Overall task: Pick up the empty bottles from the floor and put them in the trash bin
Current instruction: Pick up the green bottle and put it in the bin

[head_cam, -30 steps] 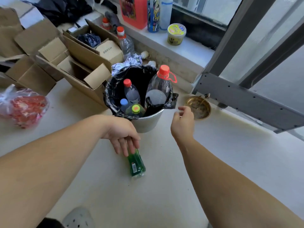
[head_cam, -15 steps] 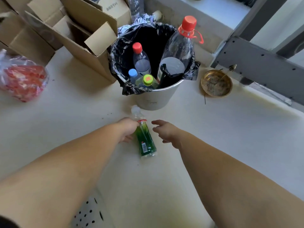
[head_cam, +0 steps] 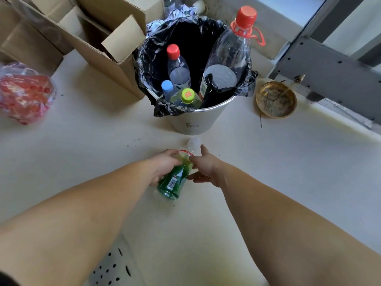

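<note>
Head view is showing the left hand [head_cam: 162, 165] gripping a green bottle [head_cam: 174, 180] on the floor [head_cam: 268, 172] just in front of the trash bin [head_cam: 193, 120], while the right hand [head_cam: 206, 167] is touching its neck, fingers partly curled. Four bottles are standing inside the bin.

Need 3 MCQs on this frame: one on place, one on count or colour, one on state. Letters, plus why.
1. Where is the brass dish?
A. inside the bin
B. on the floor beside the trash bin
C. on a carton

2. How many bottle caps show inside the bin?
A. two
B. four
C. six

3. What is the state of the green bottle?
A. standing in the bin
B. held between the left hand and right hand
C. lying untouched

Answers:
1 B: it sits on the floor next to the bin.
2 B: two red, one blue, one lime.
3 B: both hands touch it, in front of the bin.
</note>
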